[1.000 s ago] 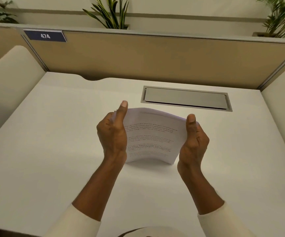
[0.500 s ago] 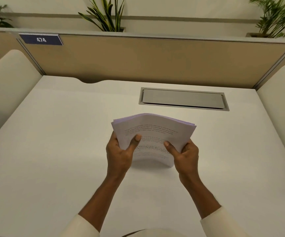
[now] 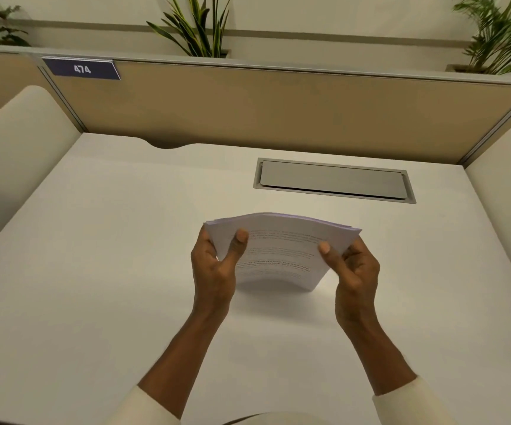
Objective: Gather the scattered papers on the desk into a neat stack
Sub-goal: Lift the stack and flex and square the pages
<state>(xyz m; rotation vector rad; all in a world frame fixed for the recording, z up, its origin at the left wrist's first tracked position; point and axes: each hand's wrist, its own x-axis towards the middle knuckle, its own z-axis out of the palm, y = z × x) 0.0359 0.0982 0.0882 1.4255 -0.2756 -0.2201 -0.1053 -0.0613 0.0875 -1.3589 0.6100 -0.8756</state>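
You held the stack of papers (image 3: 281, 250) at the middle of the white desk (image 3: 110, 271), standing on its lower edge and bowed toward you. Your left hand (image 3: 214, 268) gripped its nine o'clock side, thumb pressed on the printed face. Your right hand (image 3: 355, 274) pinched the three o'clock side the same way. At one o'clock from the stack lay a grey cable hatch (image 3: 334, 180), well apart. A number plate (image 3: 81, 69) reading 474 sat at eleven o'clock on the divider (image 3: 278, 111).
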